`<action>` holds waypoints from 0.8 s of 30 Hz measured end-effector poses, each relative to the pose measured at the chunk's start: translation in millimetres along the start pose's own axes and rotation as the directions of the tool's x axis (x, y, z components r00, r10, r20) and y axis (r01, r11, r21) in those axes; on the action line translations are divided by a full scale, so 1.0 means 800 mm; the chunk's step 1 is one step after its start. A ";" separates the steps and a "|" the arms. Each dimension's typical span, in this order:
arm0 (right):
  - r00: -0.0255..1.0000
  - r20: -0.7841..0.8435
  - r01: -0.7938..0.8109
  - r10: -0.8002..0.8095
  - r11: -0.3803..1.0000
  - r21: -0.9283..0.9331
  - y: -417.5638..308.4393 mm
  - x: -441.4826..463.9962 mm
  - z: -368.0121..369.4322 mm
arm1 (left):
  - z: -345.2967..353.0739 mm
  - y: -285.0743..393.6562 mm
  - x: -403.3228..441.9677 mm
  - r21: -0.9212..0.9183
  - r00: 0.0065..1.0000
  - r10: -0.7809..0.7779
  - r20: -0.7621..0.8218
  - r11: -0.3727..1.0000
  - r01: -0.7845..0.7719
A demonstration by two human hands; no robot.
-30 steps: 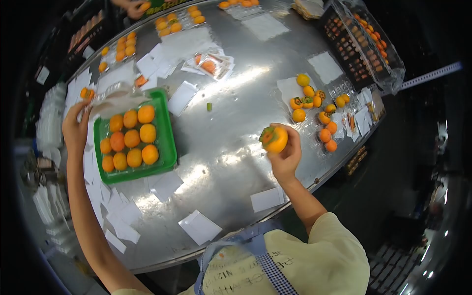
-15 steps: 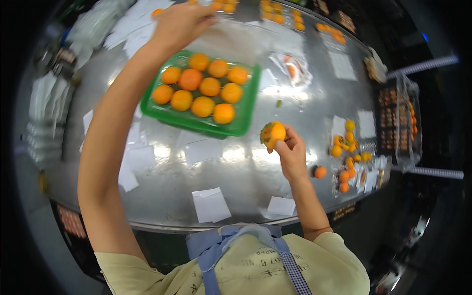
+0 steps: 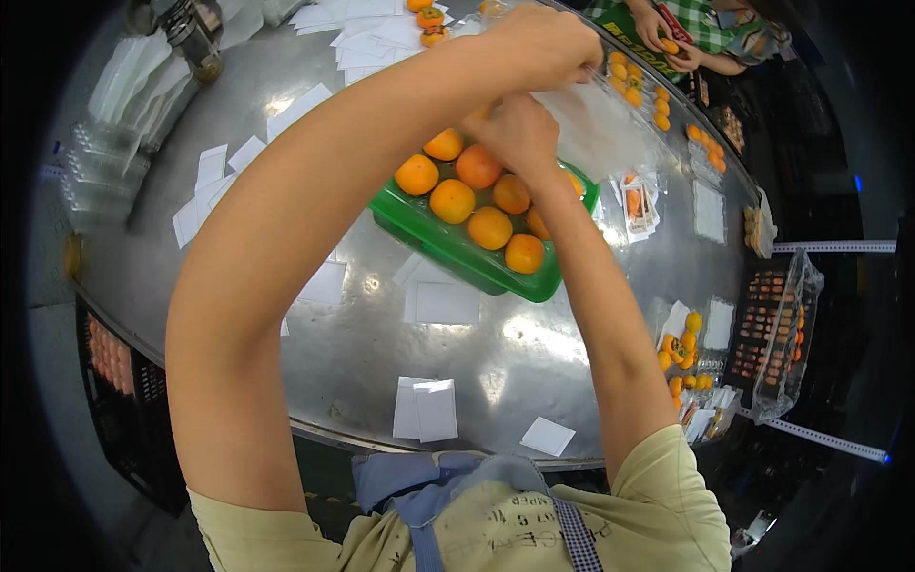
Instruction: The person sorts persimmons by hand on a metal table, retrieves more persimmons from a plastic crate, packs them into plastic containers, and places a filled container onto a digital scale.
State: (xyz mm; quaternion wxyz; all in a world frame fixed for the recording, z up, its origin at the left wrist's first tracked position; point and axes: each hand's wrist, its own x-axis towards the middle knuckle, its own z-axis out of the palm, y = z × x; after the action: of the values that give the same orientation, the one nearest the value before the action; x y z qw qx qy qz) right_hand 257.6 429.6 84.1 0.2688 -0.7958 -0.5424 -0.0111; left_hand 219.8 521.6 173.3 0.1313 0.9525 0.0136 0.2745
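A green tray with several orange persimmons in a clear insert lies tilted below my hands. My left hand reaches across the tray's far side, its fingers closed on a blurred, translucent white sheet that hangs over the tray's far right corner. Just under it, my right hand is over the tray's far part. A bit of an orange persimmon shows at its fingers, mostly hidden by the hand.
White paper slips lie around the metal table. Loose persimmons are at the right, near a black crate. Clear plastic trays are stacked at the left. Across the table, a co-worker's hands hold a fruit.
My right hand has moved from the open table to the tray with its persimmon. My left hand has moved right with the sheet, across the tray's far side. The view has turned.
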 end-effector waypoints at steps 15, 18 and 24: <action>0.994 0.046 0.106 -0.101 0.988 -0.115 -0.012 -0.014 -0.014 | 0.003 0.001 -0.024 0.055 0.998 0.006 -0.069 0.998 -0.003; 0.985 -0.038 0.171 -0.167 0.969 0.177 -0.035 -0.099 -0.052 | 0.002 0.010 -0.051 0.119 0.996 0.043 -0.074 0.992 -0.034; 0.994 0.015 0.101 -0.109 0.954 0.283 -0.026 -0.301 -0.082 | -0.013 0.023 -0.152 0.233 0.986 0.164 -0.015 0.960 -0.156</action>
State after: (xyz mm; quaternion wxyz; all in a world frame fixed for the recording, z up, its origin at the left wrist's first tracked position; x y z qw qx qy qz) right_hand 158.2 199.9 74.3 0.3704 -0.7195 -0.5839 0.0641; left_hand 110.1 494.7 123.2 -0.0031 0.9543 -0.0295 0.2973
